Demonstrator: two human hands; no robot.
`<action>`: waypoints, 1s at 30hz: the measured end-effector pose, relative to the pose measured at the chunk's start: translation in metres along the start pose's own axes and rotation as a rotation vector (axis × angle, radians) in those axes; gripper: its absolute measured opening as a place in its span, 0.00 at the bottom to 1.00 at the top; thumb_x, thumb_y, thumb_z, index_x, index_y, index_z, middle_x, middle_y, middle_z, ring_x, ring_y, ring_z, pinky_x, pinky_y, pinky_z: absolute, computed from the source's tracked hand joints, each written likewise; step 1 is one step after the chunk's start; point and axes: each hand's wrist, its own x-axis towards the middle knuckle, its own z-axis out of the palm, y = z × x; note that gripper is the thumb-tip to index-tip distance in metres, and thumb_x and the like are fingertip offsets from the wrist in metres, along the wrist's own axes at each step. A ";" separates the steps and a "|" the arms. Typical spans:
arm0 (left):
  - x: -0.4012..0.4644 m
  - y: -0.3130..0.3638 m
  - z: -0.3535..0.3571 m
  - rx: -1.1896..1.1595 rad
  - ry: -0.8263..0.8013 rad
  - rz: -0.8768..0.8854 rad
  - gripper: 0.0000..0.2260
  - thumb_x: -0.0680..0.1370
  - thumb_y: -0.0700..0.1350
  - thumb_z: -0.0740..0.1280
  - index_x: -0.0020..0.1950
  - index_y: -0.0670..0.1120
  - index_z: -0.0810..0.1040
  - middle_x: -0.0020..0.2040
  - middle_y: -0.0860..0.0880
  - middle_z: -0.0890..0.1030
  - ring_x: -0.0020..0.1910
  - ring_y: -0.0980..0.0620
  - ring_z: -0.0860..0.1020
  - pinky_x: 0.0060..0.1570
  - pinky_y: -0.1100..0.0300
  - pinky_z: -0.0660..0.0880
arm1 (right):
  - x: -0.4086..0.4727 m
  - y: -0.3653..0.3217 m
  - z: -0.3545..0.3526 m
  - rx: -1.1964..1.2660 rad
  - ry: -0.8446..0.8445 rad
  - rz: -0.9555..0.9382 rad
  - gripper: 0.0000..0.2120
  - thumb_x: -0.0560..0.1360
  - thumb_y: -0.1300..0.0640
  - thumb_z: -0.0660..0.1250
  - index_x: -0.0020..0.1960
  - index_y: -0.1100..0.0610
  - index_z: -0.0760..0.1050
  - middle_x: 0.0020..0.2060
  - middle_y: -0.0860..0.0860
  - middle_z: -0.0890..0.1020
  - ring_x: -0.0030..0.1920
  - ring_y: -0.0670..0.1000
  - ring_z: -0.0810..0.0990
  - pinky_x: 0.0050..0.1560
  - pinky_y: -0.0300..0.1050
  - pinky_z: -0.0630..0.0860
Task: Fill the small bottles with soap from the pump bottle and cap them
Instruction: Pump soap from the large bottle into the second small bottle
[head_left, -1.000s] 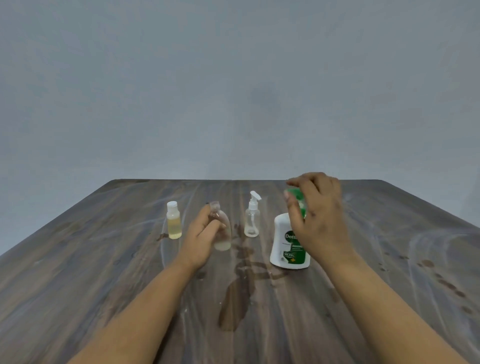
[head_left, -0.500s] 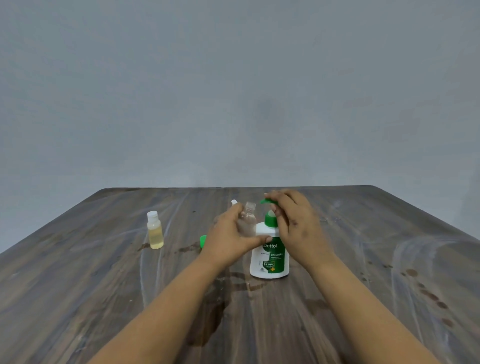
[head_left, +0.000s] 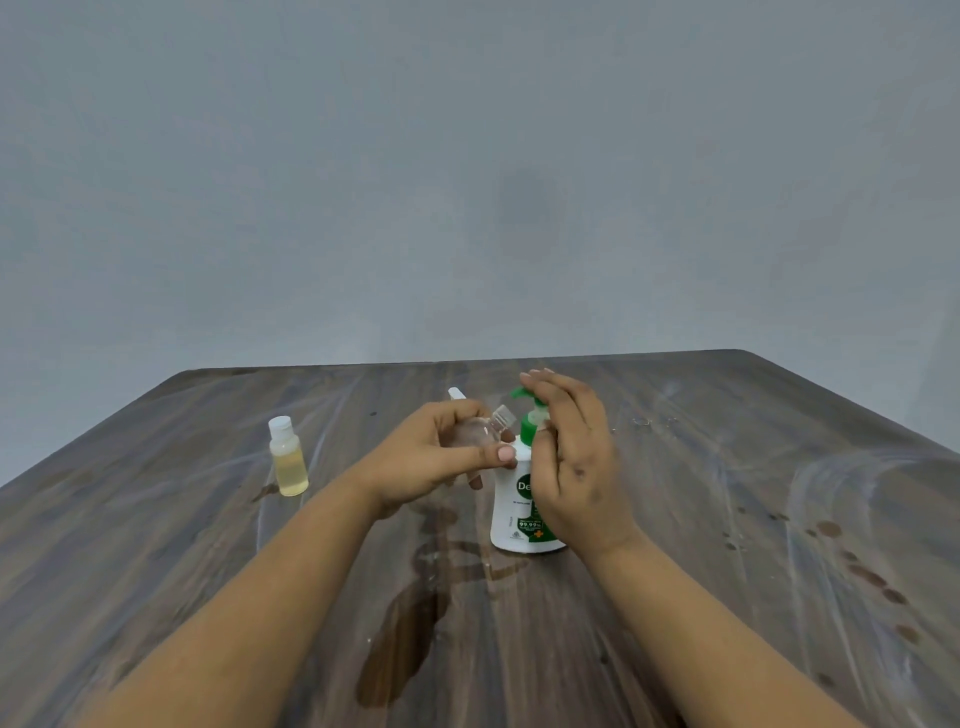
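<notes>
A white pump bottle (head_left: 514, 514) with a green label and green pump head stands mid-table. My right hand (head_left: 569, 457) lies over the pump head, fingers extended on top of it. My left hand (head_left: 441, 457) grips a small clear bottle (head_left: 480, 431), tilted with its open neck toward the green spout. A capped small bottle (head_left: 288, 465) holding yellow liquid stands to the left. The white top of a spray bottle (head_left: 457, 394) peeks out behind my left hand.
The dark wooden table (head_left: 727, 519) carries a wet spill (head_left: 405, 639) in front of the pump bottle and drip marks on the right side. A plain grey wall rises behind the table's far edge.
My left hand has tilted the clear bottle's neck closer to the spout. My right hand has settled flatter over the pump head. The view has shifted slightly.
</notes>
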 end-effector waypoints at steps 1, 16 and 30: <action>0.001 -0.001 -0.001 -0.027 -0.017 0.001 0.15 0.73 0.47 0.76 0.55 0.41 0.81 0.51 0.35 0.82 0.48 0.38 0.78 0.47 0.40 0.74 | 0.000 0.000 0.000 0.004 0.006 0.006 0.20 0.76 0.65 0.54 0.65 0.63 0.74 0.62 0.48 0.74 0.66 0.46 0.71 0.67 0.38 0.68; 0.009 -0.005 0.015 -0.360 0.058 -0.081 0.21 0.78 0.56 0.59 0.45 0.43 0.85 0.44 0.38 0.85 0.32 0.43 0.73 0.31 0.59 0.75 | 0.003 -0.001 0.004 -0.015 0.069 0.024 0.15 0.77 0.64 0.58 0.60 0.62 0.77 0.57 0.52 0.78 0.61 0.47 0.75 0.63 0.36 0.69; 0.010 -0.012 0.017 -0.427 0.062 -0.071 0.19 0.79 0.50 0.59 0.47 0.38 0.83 0.43 0.39 0.85 0.33 0.41 0.74 0.29 0.59 0.75 | 0.003 -0.005 0.006 -0.032 0.059 0.021 0.19 0.70 0.64 0.56 0.57 0.64 0.78 0.55 0.54 0.78 0.56 0.51 0.76 0.59 0.35 0.70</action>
